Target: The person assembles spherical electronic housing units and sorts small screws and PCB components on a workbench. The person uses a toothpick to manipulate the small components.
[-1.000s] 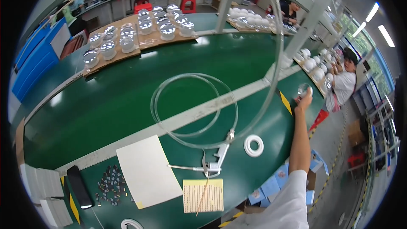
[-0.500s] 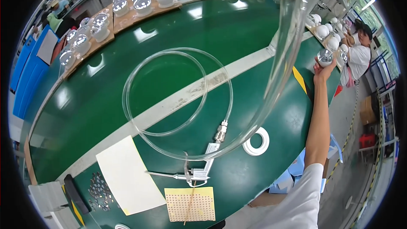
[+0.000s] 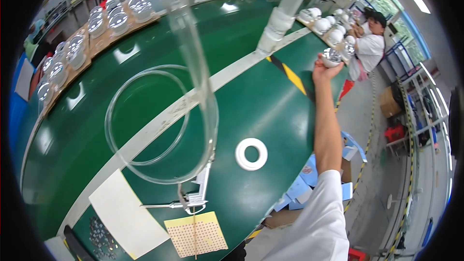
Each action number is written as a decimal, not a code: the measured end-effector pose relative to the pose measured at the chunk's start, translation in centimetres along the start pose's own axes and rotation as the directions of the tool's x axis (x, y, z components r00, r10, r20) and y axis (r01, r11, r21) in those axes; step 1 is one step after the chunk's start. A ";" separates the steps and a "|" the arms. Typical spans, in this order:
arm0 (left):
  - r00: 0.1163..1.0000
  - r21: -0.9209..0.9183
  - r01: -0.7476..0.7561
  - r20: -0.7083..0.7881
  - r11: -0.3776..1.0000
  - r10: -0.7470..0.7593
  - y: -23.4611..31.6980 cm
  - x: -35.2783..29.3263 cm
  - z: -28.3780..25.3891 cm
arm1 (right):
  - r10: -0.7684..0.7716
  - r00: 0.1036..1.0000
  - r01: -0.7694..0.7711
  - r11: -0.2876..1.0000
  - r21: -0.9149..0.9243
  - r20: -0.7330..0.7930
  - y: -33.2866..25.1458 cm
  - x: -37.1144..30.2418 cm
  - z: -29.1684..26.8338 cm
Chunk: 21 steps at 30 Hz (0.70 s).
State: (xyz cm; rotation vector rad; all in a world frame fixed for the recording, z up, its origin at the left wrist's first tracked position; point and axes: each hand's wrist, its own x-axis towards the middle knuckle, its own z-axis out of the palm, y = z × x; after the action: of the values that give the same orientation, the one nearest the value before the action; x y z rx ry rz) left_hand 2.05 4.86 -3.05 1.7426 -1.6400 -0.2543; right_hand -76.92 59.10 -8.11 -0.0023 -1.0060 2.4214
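Observation:
My right hand (image 3: 326, 73) is closed around a shiny mirrored ball (image 3: 331, 57), with the arm stretched out over the table's right side. The ball sits beside a board of white and silvery balls (image 3: 321, 25) at the far right. My left hand is out of view. On the green table nearer me lie a white ring (image 3: 251, 154), a silver air blow gun (image 3: 195, 196) on a clear coiled hose (image 3: 114, 101), a blank white sheet (image 3: 129, 215) and a yellow sheet of small dots (image 3: 198, 234) with a thin stick across it.
Boards of silvery balls (image 3: 116, 22) line the far left edge. A grey post (image 3: 279, 24) rises from the table. Small dark pieces (image 3: 101, 238) lie at the lower left. Blue boxes (image 3: 302, 183) stand below the right edge. A co-worker in white (image 3: 371, 46) is at the far right.
My view has swung to the right, so the table things appear farther left. My right hand still holds the mirrored ball, now closer to the co-worker's board.

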 end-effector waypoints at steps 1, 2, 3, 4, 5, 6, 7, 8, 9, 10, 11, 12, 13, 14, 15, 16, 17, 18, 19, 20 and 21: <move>1.000 -0.019 -0.004 0.014 1.000 0.004 -3.6 1.1 0.3 | 0.022 0.999 -0.022 1.000 0.012 -0.035 -0.3 0.0 -0.1; 1.000 -0.034 -0.001 0.024 0.999 0.002 -2.8 0.7 0.5 | 0.052 0.997 -0.050 0.998 0.027 -0.065 -0.4 -0.2 0.2; 1.000 -0.047 0.001 0.030 0.999 0.001 -2.0 0.3 0.7 | 0.052 0.995 -0.051 0.999 0.011 -0.082 -0.5 -0.4 0.4; 0.999 -0.058 0.000 0.033 0.998 0.002 -1.8 0.2 1.0 | 0.041 0.996 -0.040 0.999 0.009 -0.084 -1.0 -0.3 0.4; 0.999 -0.066 -0.001 0.034 0.998 0.003 -1.6 0.2 1.2 | 0.031 0.995 -0.031 1.000 0.002 -0.094 -1.3 -0.1 0.4; 0.999 -0.073 -0.002 0.033 0.997 0.005 -1.4 0.2 1.3 | 0.024 0.994 -0.024 1.000 -0.004 -0.104 -1.4 0.0 0.5; 1.000 -0.076 -0.004 0.027 0.997 0.006 -0.9 0.1 1.4 | 0.023 0.994 -0.024 1.000 -0.002 -0.107 -1.2 -0.1 0.5; 1.000 -0.081 -0.008 0.022 0.997 0.010 -2.6 0.7 1.5 | 0.015 0.995 -0.017 1.000 -0.018 -0.102 -1.4 -0.1 0.5; 1.000 -0.086 -0.011 0.017 0.996 0.012 -5.9 1.7 1.7 | 0.007 0.995 -0.010 0.999 -0.035 -0.096 -1.5 -0.1 0.6; 1.000 -0.088 -0.011 0.012 0.996 0.012 -6.3 1.9 1.8 | 0.001 0.996 -0.006 0.999 -0.054 -0.087 -1.5 0.0 0.6; 1.000 -0.090 -0.010 0.007 0.996 0.011 -6.8 2.1 1.8 | 0.002 0.996 -0.007 0.999 -0.053 -0.089 -1.4 0.0 0.6; 1.000 -0.091 -0.010 0.003 0.996 0.010 -7.2 2.2 1.8 | 0.013 0.997 -0.018 0.998 -0.061 -0.082 -1.4 0.0 0.5; 1.000 -0.092 -0.009 -0.002 0.996 0.009 -6.5 2.1 1.8 | 0.024 0.997 -0.029 0.997 -0.068 -0.075 -1.2 0.0 0.6; 1.000 -0.093 -0.008 -0.007 0.996 0.007 -5.8 1.9 1.7 | 0.026 0.997 -0.031 0.997 -0.069 -0.077 -1.1 0.0 0.6; 1.000 -0.094 -0.006 -0.012 0.996 0.005 -5.2 1.7 1.6 | 0.027 0.996 -0.033 0.997 -0.068 -0.081 -1.1 0.0 0.7; 1.000 -0.095 -0.006 -0.019 0.995 0.004 -4.2 1.5 1.5 | 0.029 0.996 -0.034 0.997 -0.065 -0.086 -1.0 -0.1 0.7; 1.000 -0.096 -0.004 -0.025 0.995 0.001 -3.4 1.2 1.5 | 0.032 0.996 -0.037 0.997 -0.065 -0.086 -0.9 -0.1 0.7; 0.999 -0.097 -0.002 -0.032 0.995 -0.002 -2.6 1.0 1.3 | 0.037 0.997 -0.041 0.997 -0.063 -0.067 -0.7 -0.2 0.7; 0.999 -0.098 0.002 -0.036 0.995 -0.005 -2.1 0.8 1.3 | 0.039 0.998 -0.042 0.997 -0.065 -0.048 -0.8 0.0 0.4; 0.999 -0.100 0.005 -0.040 0.995 -0.009 -1.6 0.6 1.3 | 0.040 0.998 -0.044 0.997 -0.067 -0.047 -0.8 0.3 0.1; 0.999 -0.101 0.009 -0.044 0.995 -0.013 -1.2 0.4 1.3 | 0.042 0.999 -0.042 0.999 -0.034 -0.013 -0.9 0.5 -0.2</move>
State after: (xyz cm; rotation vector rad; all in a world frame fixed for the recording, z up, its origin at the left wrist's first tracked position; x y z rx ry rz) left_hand 2.29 3.95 -4.54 1.6708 -1.5599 -0.2963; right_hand -76.95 60.02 -7.59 -0.0512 -1.0519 2.4388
